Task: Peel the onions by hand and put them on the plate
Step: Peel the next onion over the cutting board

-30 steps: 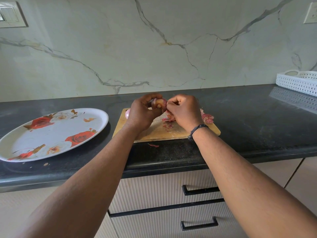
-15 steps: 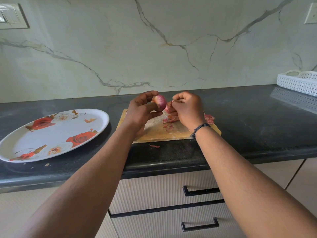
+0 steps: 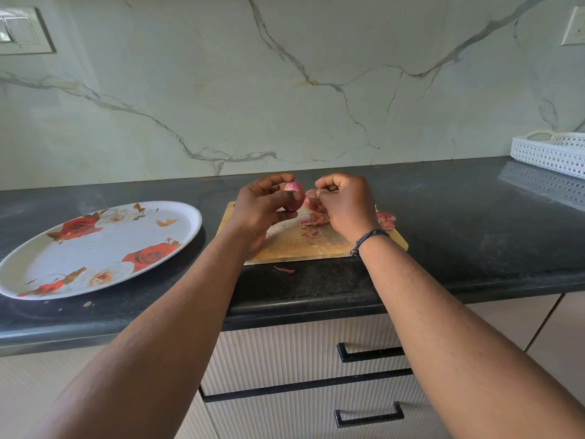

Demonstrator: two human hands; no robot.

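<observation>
Onion (image 3: 293, 199) peeling is going on above a wooden cutting board (image 3: 294, 242), but start close in and look outward. Nearest are two bare arms that reach forward over the cupboard drawers (image 3: 316, 375), which have black handles. Next comes the dark counter (image 3: 459, 248). A small red bit of peel (image 3: 285, 270) lies on it just in front of the board. A big white plate (image 3: 95, 248) with red roses sits on the counter to the left, near the board but not touching it. No onion lies on the plate.

On the board there are loose red peels (image 3: 311, 221), and more red scraps (image 3: 385, 219) lie at its far right side.

Above the board, the left hand (image 3: 261, 205) holds the small red onion. Its fingers curl round it, with the thumb across the front. The onion is up in the air, not on the board and not on the plate. The right hand (image 3: 343, 204) is just beside it, a little apart. Its fingers are curled in and pinch a pink piece of skin (image 3: 311, 201). I cannot tell if that piece still hangs on the onion. A dark band (image 3: 368, 238) goes round the right wrist.

Farther back, a white basket (image 3: 550, 152) with little holes sits at the far right of the counter. Behind it all is a pale marble wall (image 3: 285, 90) with thin dark lines.
</observation>
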